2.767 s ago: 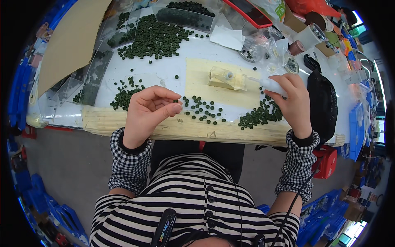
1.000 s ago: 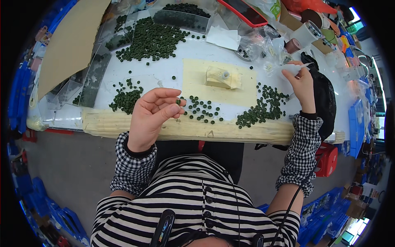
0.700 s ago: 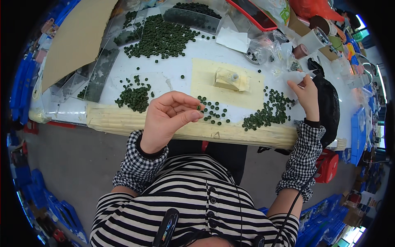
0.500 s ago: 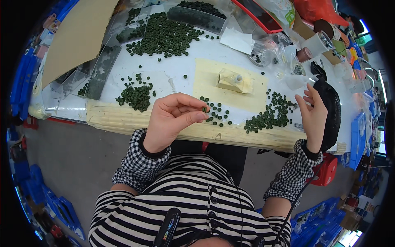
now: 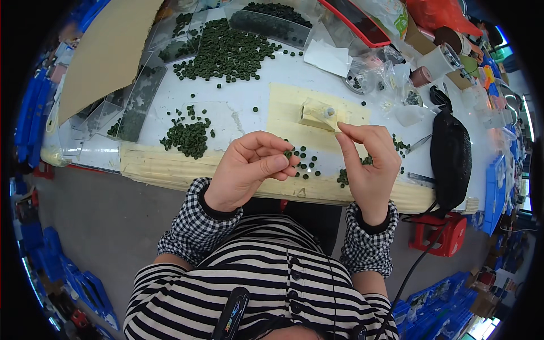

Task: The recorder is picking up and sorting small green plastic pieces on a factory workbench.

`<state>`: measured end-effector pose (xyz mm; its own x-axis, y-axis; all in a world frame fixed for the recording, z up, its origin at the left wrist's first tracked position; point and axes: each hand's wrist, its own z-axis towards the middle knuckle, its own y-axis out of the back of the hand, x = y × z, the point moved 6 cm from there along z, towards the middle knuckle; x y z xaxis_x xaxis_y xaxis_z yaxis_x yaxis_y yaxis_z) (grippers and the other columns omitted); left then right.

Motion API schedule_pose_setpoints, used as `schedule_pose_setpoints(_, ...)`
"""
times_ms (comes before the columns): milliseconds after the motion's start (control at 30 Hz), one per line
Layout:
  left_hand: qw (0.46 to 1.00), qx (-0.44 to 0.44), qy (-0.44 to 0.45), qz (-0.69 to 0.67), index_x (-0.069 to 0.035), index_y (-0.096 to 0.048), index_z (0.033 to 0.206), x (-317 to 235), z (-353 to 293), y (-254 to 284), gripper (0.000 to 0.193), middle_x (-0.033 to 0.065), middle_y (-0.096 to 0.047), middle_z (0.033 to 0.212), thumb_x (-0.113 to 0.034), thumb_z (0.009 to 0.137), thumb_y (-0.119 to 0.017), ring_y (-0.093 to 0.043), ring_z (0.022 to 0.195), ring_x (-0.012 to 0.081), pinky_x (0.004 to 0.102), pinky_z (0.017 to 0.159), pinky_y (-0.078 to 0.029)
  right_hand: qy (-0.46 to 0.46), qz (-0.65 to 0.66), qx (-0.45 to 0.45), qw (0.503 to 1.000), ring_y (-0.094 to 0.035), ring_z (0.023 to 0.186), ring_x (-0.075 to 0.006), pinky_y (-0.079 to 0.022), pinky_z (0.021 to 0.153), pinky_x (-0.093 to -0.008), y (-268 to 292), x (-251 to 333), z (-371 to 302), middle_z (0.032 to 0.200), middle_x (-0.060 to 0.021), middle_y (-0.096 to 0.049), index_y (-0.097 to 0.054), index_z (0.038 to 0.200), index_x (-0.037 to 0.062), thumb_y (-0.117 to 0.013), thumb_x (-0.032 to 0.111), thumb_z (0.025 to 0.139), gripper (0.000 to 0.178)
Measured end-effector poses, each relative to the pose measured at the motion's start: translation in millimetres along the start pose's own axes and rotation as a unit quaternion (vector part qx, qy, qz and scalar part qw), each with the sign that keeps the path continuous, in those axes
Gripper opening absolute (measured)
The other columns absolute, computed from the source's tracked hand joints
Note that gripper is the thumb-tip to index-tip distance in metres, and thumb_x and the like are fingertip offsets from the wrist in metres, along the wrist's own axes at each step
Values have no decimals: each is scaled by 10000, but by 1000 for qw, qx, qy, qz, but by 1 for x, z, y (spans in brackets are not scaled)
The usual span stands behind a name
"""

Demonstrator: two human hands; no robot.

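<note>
The head view comes from the left unit of a side-by-side fisheye pair worn on the person's head. The lens faces down and forward. The black-and-white striped fabric shirt (image 5: 232, 269) is nearest, below the fingers (image 5: 273, 164). The bare left hand (image 5: 243, 173) and bare right hand (image 5: 371, 164) lie at middle range, right of centre. The white flat worktable (image 5: 238, 95) extends beyond and to either side of the fingers; grey smooth floor (image 5: 124, 215) shows below left of them. Straight edges bend toward the dark rim.
</note>
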<state>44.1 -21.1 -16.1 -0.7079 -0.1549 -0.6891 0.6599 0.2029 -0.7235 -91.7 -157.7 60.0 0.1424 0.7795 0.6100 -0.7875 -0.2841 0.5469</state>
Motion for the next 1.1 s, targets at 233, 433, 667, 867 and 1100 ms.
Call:
schedule_pose_setpoints(233, 999, -10, 17, -32, -17, -615, 1145, 1, 2, 4, 204, 135, -695, 1039, -21, 941, -605, -693, 926, 167, 235, 800, -571, 42, -65, 9, 997, -549, 759, -244, -451, 676, -342, -17, -11, 19, 804, -67, -602, -705, 925, 43, -734, 32, 775, 153)
schedule_pose_setpoints(433, 999, -10, 5, -51, -24, -618, 1140, 1, 4, 5, 192, 124, -692, 1041, -26, 950, -592, -685, 927, 158, 226, 804, -564, 38, -91, 32, 995, -538, 755, -250, -446, 670, -348, -24, -13, 21, 806, -62, -593, -707, 908, 43, -739, 54, 776, 136)
schedule_pose_setpoints(667, 996, 12, 12, -85, -4, -618, 1150, 4, 4, 7, 199, 120, -695, 1019, -99, 981, -572, -687, 887, 148, 224, 776, -569, 46, -24, -91, 994, -567, 763, -212, -448, 677, -309, 9, 14, 18, 804, -65, -622, -705, 861, 29, -771, 35, 754, 126)
schedule_pose_setpoints(867, 998, 28, 35, -43, 27, -626, 1131, 7, 3, -3, 239, 124, -704, 965, -158, 998, -557, -694, 830, 144, 236, 752, -577, -45, 268, -6, 962, -582, 786, -183, -458, 717, -283, -6, 21, 2, 864, -90, -643, -666, 909, -8, -720, 38, 838, 100)
schedule_pose_setpoints(1100, 999, 25, 29, -7, 27, -636, 1110, 8, -1, -6, 225, 147, -709, 958, -152, 994, -564, -698, 813, 157, 260, 750, -584, -69, 378, 66, 921, -680, 853, -147, -549, 740, -248, -26, 25, -8, 920, -96, -640, -550, 998, -42, -562, 56, 978, 101)
